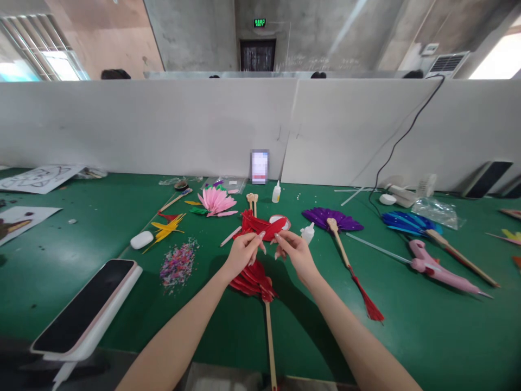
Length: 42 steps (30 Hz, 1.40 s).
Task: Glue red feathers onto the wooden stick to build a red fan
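My left hand [244, 254] and my right hand [296, 253] meet above the middle of the table, fingertips pinched. Between them stretches a red feather [273, 229], each hand closed on a part of it. Beneath lies a red feather fan [251, 279], its wooden handle [269, 331] reaching past the table's near edge. More red feathers [249, 222] lie just beyond my left hand, partly hidden by it. A white round lid-like item [284, 221] shows behind the held feather. Close to my right hand stands a small white glue bottle [308, 232].
Right of my hands lie a purple feather fan [350, 218], a blue feather fan [411, 222] and a pink glue gun [442, 270]. To the left are pink feathers [216, 201], yellow feathers [167, 228], a sequin pile [178, 265] and a phone [87, 307]. A white partition [163, 130] rises behind.
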Motion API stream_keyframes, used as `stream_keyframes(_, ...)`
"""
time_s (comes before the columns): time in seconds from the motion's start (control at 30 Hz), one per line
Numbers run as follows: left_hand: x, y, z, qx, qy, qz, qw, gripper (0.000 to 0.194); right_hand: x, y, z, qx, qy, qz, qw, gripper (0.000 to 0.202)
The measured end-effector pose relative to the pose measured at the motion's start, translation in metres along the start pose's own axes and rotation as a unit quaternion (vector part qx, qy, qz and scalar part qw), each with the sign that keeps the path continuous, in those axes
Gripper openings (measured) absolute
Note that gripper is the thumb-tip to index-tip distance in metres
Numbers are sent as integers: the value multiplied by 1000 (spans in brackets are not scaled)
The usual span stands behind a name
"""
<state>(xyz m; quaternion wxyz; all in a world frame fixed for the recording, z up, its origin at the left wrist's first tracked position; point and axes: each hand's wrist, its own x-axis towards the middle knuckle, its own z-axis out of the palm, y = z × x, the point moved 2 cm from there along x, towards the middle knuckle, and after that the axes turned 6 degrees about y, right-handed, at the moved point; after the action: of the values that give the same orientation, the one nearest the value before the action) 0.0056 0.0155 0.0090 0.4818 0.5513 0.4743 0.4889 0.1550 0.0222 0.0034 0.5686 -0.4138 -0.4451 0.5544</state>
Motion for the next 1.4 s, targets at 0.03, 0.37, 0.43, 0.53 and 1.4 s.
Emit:
stream_keyframes(0.03,1,0,-1,0,6,3,1000,38,1,0,-2,2,6,3,1000,28)
stream_keyframes(0.37,0,3,-2,22,2,6,1000,40,4,-3,-8,41,57,-1,998,33)
stream_keyframes(0.43,-1,3,0,31,-11,6,999,40,3,-3,-7,38,68,-5,997,32)
stream_keyframes(0.53,-1,3,0,42,-14,13,999,41,3,-4,-8,33,77,-6,996,30)
stream_keyframes(1.4,0,2,-2,42,0,20,999,40,2,-6,-6,16,76,-2,997,32)
